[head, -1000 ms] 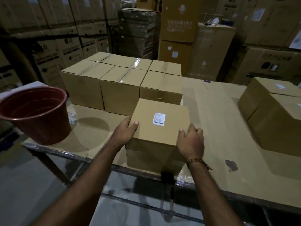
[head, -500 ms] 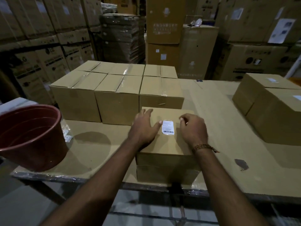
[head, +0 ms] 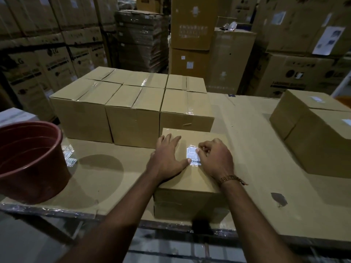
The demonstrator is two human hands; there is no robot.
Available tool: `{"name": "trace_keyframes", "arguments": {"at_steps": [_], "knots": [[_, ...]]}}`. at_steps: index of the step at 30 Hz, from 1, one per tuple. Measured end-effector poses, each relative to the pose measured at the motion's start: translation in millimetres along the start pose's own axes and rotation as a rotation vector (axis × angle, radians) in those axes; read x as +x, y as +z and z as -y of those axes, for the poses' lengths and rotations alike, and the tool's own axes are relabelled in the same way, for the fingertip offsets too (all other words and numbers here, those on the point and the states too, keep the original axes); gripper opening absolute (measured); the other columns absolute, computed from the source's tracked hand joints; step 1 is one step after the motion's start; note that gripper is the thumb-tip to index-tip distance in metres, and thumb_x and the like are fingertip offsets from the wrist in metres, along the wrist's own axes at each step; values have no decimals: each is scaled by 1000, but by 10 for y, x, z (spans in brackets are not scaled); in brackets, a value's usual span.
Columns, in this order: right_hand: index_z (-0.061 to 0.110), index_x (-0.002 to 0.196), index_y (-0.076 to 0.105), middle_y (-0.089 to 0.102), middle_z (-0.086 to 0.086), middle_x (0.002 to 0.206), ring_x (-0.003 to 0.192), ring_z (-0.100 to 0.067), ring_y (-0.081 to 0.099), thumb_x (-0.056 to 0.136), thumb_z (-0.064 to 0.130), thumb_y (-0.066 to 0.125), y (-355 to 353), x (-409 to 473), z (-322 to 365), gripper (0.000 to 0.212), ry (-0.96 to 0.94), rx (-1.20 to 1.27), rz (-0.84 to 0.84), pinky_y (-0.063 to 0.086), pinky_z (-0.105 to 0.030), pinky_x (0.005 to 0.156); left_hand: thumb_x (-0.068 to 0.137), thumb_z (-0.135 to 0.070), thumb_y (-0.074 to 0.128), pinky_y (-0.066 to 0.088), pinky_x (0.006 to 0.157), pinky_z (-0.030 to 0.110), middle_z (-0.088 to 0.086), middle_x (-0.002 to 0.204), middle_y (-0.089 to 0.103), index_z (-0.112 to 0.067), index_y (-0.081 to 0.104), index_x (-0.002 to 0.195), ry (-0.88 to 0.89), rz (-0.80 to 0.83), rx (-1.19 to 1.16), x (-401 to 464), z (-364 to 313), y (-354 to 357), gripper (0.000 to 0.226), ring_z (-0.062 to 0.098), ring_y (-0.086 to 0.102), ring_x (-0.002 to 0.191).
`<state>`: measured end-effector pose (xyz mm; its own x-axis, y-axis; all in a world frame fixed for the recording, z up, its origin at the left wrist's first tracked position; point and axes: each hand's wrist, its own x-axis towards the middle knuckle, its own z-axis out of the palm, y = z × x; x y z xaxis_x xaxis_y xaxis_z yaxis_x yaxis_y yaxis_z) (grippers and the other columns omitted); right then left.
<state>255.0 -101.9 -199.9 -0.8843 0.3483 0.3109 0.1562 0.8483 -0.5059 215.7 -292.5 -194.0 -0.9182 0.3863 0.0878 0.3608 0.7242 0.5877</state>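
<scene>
Here, past the bucket (head: 30,160) at the left of the worktop (head: 256,168), the left grip (head: 167,160) lies released, flat on top of the near box (head: 190,188), its thumb tip touching the near left corner of the label (head: 193,156). The label sits mid-top between both grips, long axis running away from the person. The right grip (head: 214,158) is clenched, fingertips on the label's right edge; pinching or merely pressing, I cannot tell. Smoothing it down likely falls to the right.
</scene>
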Motion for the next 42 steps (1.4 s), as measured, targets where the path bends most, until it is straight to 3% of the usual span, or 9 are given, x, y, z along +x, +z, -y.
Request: {"name": "trace_keyframes", "arguments": {"at_steps": [5, 10, 14, 16, 19, 29, 34, 42], "knots": [[28, 113, 80, 58, 10, 98, 86, -10, 58, 97, 38, 72, 3, -14, 14, 21, 25, 30, -19, 31, -12, 60, 85, -64, 74, 33, 119, 66, -7, 176, 10, -34, 23, 166, -16, -22, -33, -24, 12, 12, 100, 14, 0, 161], [31, 101, 79, 60, 14, 94, 82, -6, 56, 95, 36, 73, 23, 5, 19, 10, 41, 27, -38, 30, -13, 57, 81, -62, 81, 28, 123, 54, -7, 177, -2, -32, 21, 167, -105, -17, -138, -30, 26, -14, 110, 19, 0, 163], [34, 88, 75, 67, 15, 93, 82, -8, 61, 92, 35, 71, 31, 117, -1, 6, 74, 49, -26, 44, -22, 62, 96, -41, 75, 35, 121, 40, -15, 176, 3, -27, 29, 166, -163, -27, -346, -3, 99, -54, 85, 20, 28, 158], [33, 84, 72, 67, 15, 90, 80, -9, 61, 91, 33, 69, 43, 138, -4, 7, 76, 43, -31, 49, -27, 66, 103, -32, 67, 33, 116, 32, -16, 176, 6, -26, 32, 165, -165, -39, -357, -1, 106, -56, 72, 18, 31, 156], [30, 87, 68, 64, 12, 93, 78, -13, 58, 94, 31, 65, 69, 107, -1, 7, 34, 16, -34, 44, -28, 65, 107, -26, 60, 29, 110, 25, -16, 176, 8, -26, 34, 165, -161, -54, -351, -6, 90, -50, 63, 16, 31, 156], [29, 90, 59, 57, 7, 97, 79, -19, 57, 101, 26, 59, 81, 64, -20, 11, -56, 1, -37, 40, -31, 65, 108, -24, 58, 29, 109, 25, -16, 176, 11, -26, 37, 164, -160, -71, -336, -7, 95, -49, 60, 17, 33, 155], [26, 90, 60, 59, 9, 97, 80, -16, 55, 101, 26, 60, 57, 48, -5, 11, -80, 31, -52, 32, -22, 57, 108, -25, 58, 28, 110, 23, -16, 175, 11, -26, 37, 163, -162, -72, -332, -10, 98, -42, 59, 15, 33, 155], [28, 89, 59, 62, 12, 93, 79, -12, 57, 101, 26, 62, 85, 58, -45, 13, -78, 76, -59, 36, -24, 57, 108, -25, 58, 29, 112, 26, -17, 175, 11, -27, 37, 164, -166, -77, -327, -11, 97, -40, 60, 16, 32, 155]]}}
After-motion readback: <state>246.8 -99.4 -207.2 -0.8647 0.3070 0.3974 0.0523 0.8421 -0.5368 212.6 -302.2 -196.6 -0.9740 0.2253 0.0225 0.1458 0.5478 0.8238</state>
